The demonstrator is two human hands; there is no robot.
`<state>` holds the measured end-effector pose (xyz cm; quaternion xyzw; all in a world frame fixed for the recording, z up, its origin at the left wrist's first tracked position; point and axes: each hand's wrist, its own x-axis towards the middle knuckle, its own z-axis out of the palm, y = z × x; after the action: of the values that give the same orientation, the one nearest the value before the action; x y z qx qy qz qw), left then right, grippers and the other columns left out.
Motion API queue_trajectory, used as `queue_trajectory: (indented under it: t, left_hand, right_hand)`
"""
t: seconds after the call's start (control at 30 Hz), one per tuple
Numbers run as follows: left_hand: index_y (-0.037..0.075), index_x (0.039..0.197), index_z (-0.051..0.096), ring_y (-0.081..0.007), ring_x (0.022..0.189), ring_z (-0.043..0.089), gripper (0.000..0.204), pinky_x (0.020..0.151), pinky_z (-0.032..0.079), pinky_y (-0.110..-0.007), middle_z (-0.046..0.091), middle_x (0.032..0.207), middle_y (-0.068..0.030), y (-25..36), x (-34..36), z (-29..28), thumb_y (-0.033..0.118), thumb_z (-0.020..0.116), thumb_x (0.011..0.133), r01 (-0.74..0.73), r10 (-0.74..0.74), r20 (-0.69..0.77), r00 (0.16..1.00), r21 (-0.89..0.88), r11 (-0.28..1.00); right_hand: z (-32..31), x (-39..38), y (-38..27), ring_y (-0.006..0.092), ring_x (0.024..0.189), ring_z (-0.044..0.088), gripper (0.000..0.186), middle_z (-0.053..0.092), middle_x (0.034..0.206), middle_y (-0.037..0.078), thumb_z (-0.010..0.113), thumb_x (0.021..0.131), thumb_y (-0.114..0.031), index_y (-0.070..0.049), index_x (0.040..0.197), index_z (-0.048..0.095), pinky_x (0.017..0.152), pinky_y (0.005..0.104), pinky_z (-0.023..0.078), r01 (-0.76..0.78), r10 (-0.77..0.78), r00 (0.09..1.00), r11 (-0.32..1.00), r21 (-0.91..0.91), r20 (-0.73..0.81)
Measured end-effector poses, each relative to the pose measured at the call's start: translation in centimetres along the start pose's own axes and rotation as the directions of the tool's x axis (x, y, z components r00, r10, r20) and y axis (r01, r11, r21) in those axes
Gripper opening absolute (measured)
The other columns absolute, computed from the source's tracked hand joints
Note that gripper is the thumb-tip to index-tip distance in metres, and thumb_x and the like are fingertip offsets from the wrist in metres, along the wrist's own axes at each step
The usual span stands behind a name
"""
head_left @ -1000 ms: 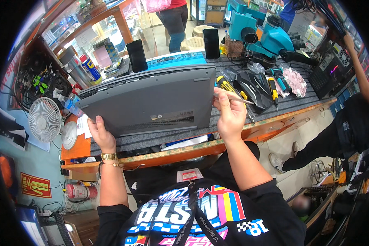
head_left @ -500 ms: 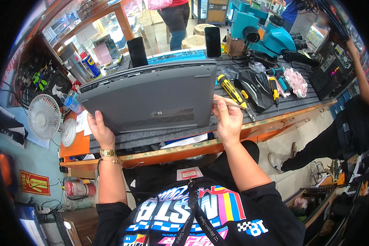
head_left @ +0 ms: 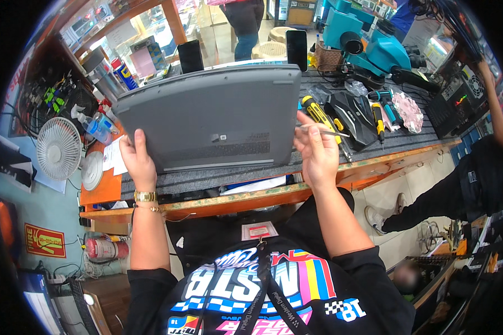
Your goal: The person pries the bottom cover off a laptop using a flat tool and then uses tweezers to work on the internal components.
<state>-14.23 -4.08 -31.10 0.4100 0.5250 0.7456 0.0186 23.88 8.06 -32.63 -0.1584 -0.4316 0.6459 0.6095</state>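
Head view: the left hand (head_left: 138, 159) grasps the grey laptop (head_left: 207, 120) by its left edge, thumb laid on the flat underside. Pinched in the right hand (head_left: 318, 159) is a thin metal tool (head_left: 336, 133), pointing right, and the fingertips sit at the laptop's right edge. That grip is firm on the tool; whether it also carries any of the laptop's weight I cannot tell. Underside toward the person, the laptop stands tilted above the near part of the counter (head_left: 419, 130); whether its lower edge rests there is unclear. The step in hand looks like working around the casing's rim, and the next move calls for a steady left grip and a light touch with the tool.

Just right lie a yellow-and-black screwdriver (head_left: 317, 114) and a black angular object (head_left: 350, 120). Farther out are a teal microscope (head_left: 387, 53), far right, and a white fan (head_left: 58, 148), left.
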Motion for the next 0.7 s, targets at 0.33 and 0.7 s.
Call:
queue_trajectory:
  t: [0.33,0.7]
  left_hand:
    - [-0.002,0.128,0.054,-0.0104,0.102,0.057,0.04,0.091,0.046,-0.026,0.064,0.112,-0.0038,-1.0,-0.4,2.0,0.023,0.073,0.104,0.418,-0.434,0.067,0.899,0.17,0.892]
    - [-0.008,0.129,0.054,-0.0316,0.107,0.07,0.052,0.098,0.053,-0.04,0.071,0.12,-0.0217,-1.7,-1.7,1.6,0.031,0.072,0.1,0.192,-0.399,0.234,0.887,0.599,0.777]
  right_hand:
    - [-2.0,6.3,-0.6,0.0025,0.074,0.049,0.021,0.062,0.093,-0.004,0.063,0.112,-0.021,-0.001,0.117,0.068,0.066,0.0212,0.042,-0.144,0.153,0.988,0.924,-0.353,-0.004]
    - [-2.8,7.1,-1.9,0.0068,0.087,0.06,0.025,0.068,0.096,-0.003,0.068,0.107,-0.028,-0.005,0.115,0.073,0.077,0.0262,0.05,-0.313,0.283,0.944,0.619,-0.72,-0.167]
